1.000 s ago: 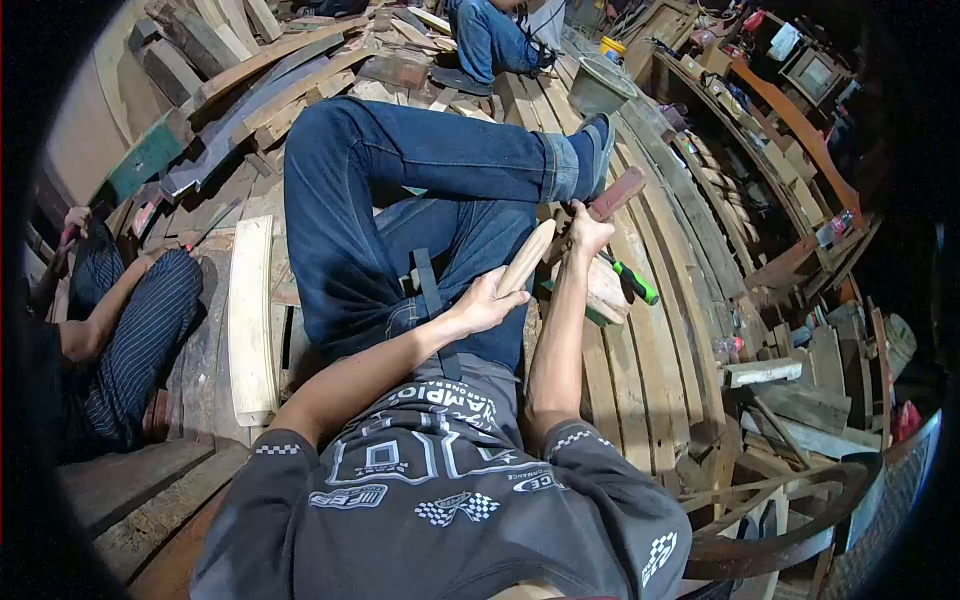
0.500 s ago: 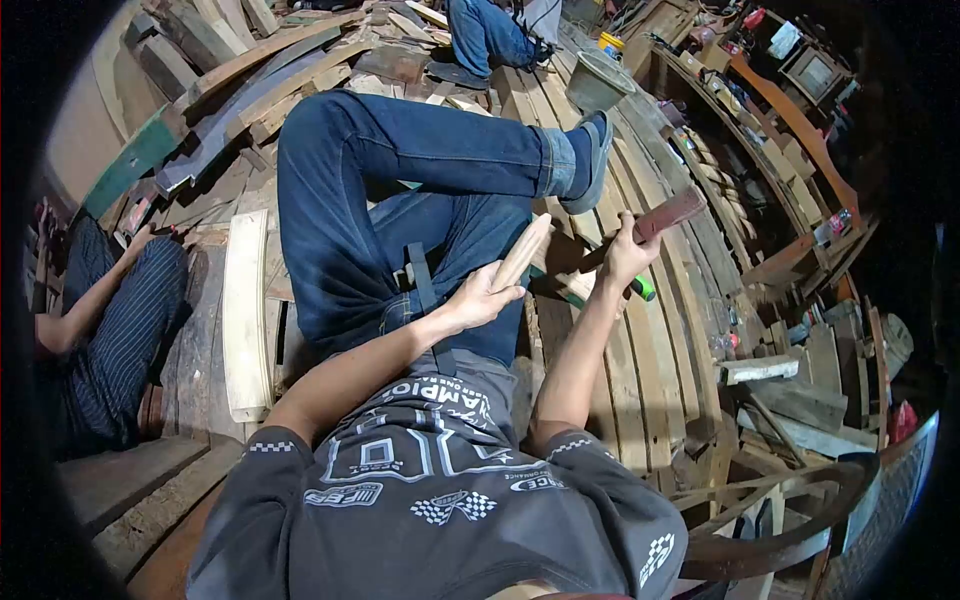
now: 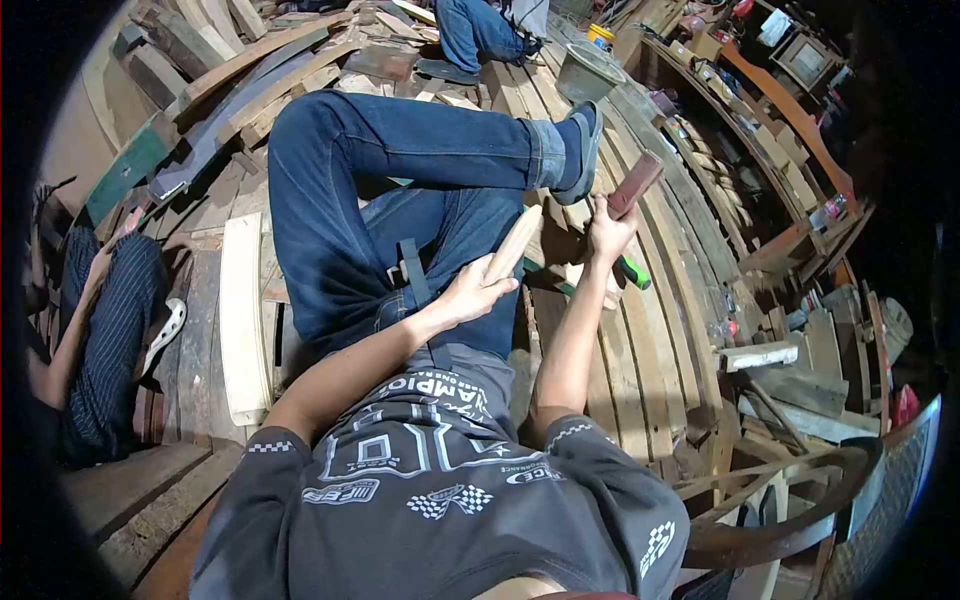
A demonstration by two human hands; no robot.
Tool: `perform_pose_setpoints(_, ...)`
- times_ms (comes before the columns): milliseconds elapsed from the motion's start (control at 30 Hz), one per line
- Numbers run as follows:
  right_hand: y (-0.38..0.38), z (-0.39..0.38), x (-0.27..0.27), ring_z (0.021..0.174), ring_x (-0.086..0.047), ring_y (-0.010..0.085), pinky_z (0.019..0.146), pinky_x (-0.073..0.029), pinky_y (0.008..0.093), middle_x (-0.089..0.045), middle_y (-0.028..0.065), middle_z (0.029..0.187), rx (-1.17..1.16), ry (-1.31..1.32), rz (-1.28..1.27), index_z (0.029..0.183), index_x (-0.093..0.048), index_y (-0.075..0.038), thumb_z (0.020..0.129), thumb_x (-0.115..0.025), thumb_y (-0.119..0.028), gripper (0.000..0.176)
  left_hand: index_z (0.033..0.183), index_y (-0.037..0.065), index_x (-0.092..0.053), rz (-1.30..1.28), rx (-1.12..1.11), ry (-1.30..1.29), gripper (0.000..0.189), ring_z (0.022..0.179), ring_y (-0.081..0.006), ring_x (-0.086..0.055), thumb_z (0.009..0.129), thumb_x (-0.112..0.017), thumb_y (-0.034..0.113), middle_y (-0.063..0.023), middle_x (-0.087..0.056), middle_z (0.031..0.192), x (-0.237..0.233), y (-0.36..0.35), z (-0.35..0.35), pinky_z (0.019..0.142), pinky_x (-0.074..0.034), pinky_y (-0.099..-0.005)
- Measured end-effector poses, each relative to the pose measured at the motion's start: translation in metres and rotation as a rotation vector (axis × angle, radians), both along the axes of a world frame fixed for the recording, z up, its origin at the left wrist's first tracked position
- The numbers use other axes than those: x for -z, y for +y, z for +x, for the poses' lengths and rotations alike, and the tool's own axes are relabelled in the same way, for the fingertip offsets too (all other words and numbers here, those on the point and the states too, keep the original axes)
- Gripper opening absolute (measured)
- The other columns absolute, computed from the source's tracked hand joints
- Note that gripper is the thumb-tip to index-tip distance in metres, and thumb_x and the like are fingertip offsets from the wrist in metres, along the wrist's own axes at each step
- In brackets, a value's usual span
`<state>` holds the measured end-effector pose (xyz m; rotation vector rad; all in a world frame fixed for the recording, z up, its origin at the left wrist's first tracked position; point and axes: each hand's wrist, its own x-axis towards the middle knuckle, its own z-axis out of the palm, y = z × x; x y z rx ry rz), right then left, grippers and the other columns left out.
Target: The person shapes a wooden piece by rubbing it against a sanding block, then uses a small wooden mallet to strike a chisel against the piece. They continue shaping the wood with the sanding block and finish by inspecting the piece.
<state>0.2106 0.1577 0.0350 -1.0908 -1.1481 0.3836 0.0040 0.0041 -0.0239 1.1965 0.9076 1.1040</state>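
Observation:
My left hand [image 3: 478, 295] is closed around the lower end of a pale, tapered piece of wood [image 3: 516, 243], its narrowed tip pointing up and away over my lap. To the right, my right hand [image 3: 610, 238] grips a reddish-brown, flat-sided bar [image 3: 637, 184] that sticks out beyond my fist. What kind of tool it is, I cannot make out, and its lower part is hidden by the hand. The two held things are apart. Just beyond my right wrist, a bright green handle [image 3: 633, 272] shows near the planks.
A long pale board [image 3: 243, 318] lies left of my legs. Long wooden slats [image 3: 640, 370] run along my right. A grey bucket [image 3: 588, 75] stands past my foot. One person in striped trousers [image 3: 112, 330] sits at the left; another person's jeans [image 3: 475, 40] show ahead. A curved wooden piece [image 3: 800, 535] is at lower right.
My right hand and the reddish-brown bar have shifted slightly left and away from me. The pale wood tilts more upright. At the left, a pale curved object now shows beside the other person's knee.

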Motion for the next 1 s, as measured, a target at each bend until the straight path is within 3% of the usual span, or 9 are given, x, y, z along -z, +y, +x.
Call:
perform_pose_setpoints(100, 0.011, -0.004, -0.01, 0.077, -0.067, 0.0161, 0.073, -0.052, 0.0323, -0.072, 0.0091, 0.085, -0.134, 0.024, 0.084, 0.096, -0.063, 0.002, 0.082, -0.073, -0.005, 0.019, 0.101, 0.007, -0.051, -0.016, 0.012, 0.005, 0.018, 0.049, -0.0042, -0.04, 0.094, -0.066, 0.016, 0.0045, -0.046, 0.069, -0.001, 0.0, 0.0, 0.041, -0.033, -0.0212)
perform_pose_setpoints(267, 0.046, 0.003, -0.004, 0.086, -0.068, 0.0223, 0.079, -0.053, 0.0367, -0.072, 0.0153, 0.095, -0.147, -0.109, 0.03, 0.105, -0.063, 0.004, 0.077, -0.074, -0.009, 0.033, 0.101, 0.007, -0.052, 0.055, -0.028, 0.029, 0.018, 0.048, -0.0042, -0.04, 0.094, -0.066, 0.016, 0.0044, -0.047, 0.069, 0.007, 0.005, 0.003, 0.04, -0.032, -0.0212)
perform_pose_setpoints(400, 0.033, -0.013, -0.023, 0.09, -0.069, 0.027, 0.083, -0.052, 0.0375, -0.071, 0.0182, 0.096, -0.004, -0.201, 0.008, 0.105, -0.064, 0.003, 0.073, -0.074, -0.01, 0.037, 0.103, 0.007, -0.053, 0.011, -0.014, 0.041, 0.018, 0.048, -0.004, -0.04, 0.094, -0.066, 0.016, 0.0047, -0.048, 0.07, 0.001, 0.001, 0.001, 0.04, -0.032, -0.0211)
perform_pose_setpoints(633, 0.022, -0.017, -0.041, 0.089, -0.07, 0.0293, 0.083, -0.052, 0.0396, -0.072, 0.0193, 0.097, -0.024, -0.263, -0.225, 0.104, -0.065, 0.001, 0.072, -0.075, -0.013, 0.036, 0.105, 0.006, -0.053, 0.029, -0.035, 0.061, 0.02, 0.048, -0.0045, -0.041, 0.094, -0.066, 0.016, 0.0049, -0.047, 0.07, -0.006, -0.002, 0.001, 0.04, -0.033, -0.0226)
perform_pose_setpoints(667, 0.022, -0.017, -0.043, 0.093, -0.069, 0.0351, 0.084, -0.051, 0.0429, -0.071, 0.0217, 0.099, 0.039, -0.374, -0.202, 0.109, -0.063, 0.0, 0.073, -0.075, -0.016, 0.042, 0.105, 0.006, -0.052, 0.028, -0.028, 0.053, 0.022, 0.048, -0.0045, -0.041, 0.093, -0.068, 0.017, 0.0048, -0.046, 0.07, -0.008, -0.002, 0.001, 0.04, -0.033, -0.0229)
perform_pose_setpoints(800, 0.018, -0.018, -0.038, 0.099, -0.065, 0.0429, 0.088, -0.049, 0.0477, -0.068, 0.0256, 0.105, 0.144, -0.481, -0.174, 0.12, -0.057, -0.001, 0.074, -0.074, -0.02, 0.052, 0.106, 0.006, -0.052, 0.082, -0.039, 0.077, 0.022, 0.048, -0.0045, -0.04, 0.093, -0.067, 0.017, 0.005, -0.046, 0.069, -0.001, 0.002, 0.002, 0.04, -0.031, -0.0227)
perform_pose_setpoints(933, 0.022, -0.021, -0.031, 0.105, -0.063, 0.0441, 0.092, -0.048, 0.0479, -0.066, 0.0284, 0.109, 0.188, -0.45, -0.272, 0.125, -0.053, 0.001, 0.074, -0.074, -0.021, 0.059, 0.105, 0.006, -0.052, 0.096, -0.045, 0.082, 0.021, 0.048, -0.0043, -0.04, 0.094, -0.066, 0.016, 0.0053, -0.045, 0.069, -0.001, 0.001, 0.002, 0.039, -0.03, -0.0223)
perform_pose_setpoints(1000, 0.034, -0.029, -0.025, 0.105, -0.063, 0.0444, 0.092, -0.048, 0.0479, -0.066, 0.0293, 0.11, 0.289, -0.504, -0.15, 0.128, -0.051, 0.001, 0.074, -0.075, -0.021, 0.063, 0.105, 0.006, -0.052, 0.1, -0.05, 0.09, 0.021, 0.048, -0.0043, -0.04, 0.094, -0.067, 0.017, 0.0053, -0.045, 0.069, -0.003, 0.003, 0.001, 0.04, -0.031, -0.0223)
